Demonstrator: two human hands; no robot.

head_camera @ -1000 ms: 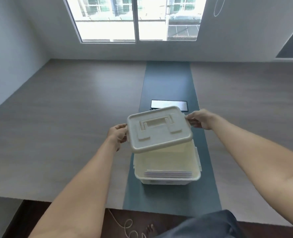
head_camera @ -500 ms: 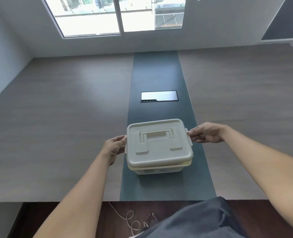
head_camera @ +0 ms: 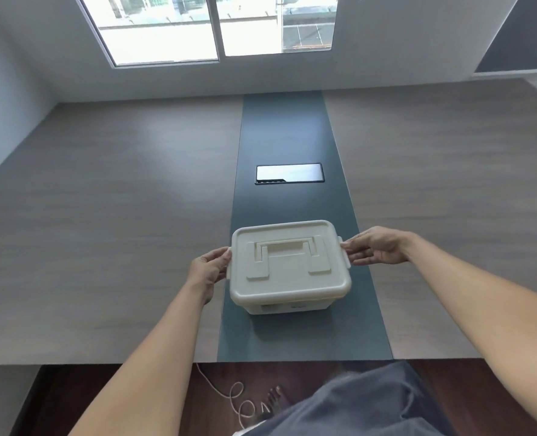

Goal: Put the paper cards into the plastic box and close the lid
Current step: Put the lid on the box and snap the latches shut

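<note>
Nearest, grey-clad legs point(head_camera: 371, 407) at the table's edge, a bare foot point(head_camera: 271, 401) on dark wood floor point(head_camera: 72, 401), and a pale cord point(head_camera: 229, 394) looping beside it. Both bare forearms reach forward over the table point(head_camera: 103, 247). The left hand point(head_camera: 209, 269) is at the left end of the plastic box point(head_camera: 287, 305), fingers curled, fingertips pressed to the latch tab on the lid's left edge; that grip is closed on the lid's side. The right hand point(head_camera: 375, 247) comes in from the other end, wrist bent inward, fingers stretched and pinching the right latch tab, so its grip too is clamped on the lid point(head_camera: 289, 262). The cream lid sits flat and square on the box, carrying handle folded down in its recess. Whether the latches have clicked I cannot tell. The paper cards are out of sight under the lid. The box stands on the dark teal strip point(head_camera: 284, 136) running down the middle of the grey wood-grain table, near the front edge. Farther along that strip, a glossy rectangular panel point(head_camera: 289, 173) is set flush in it. Beyond, a plain pale wall point(head_camera: 402, 42) and a bright sliding window point(head_camera: 213, 26).
</note>
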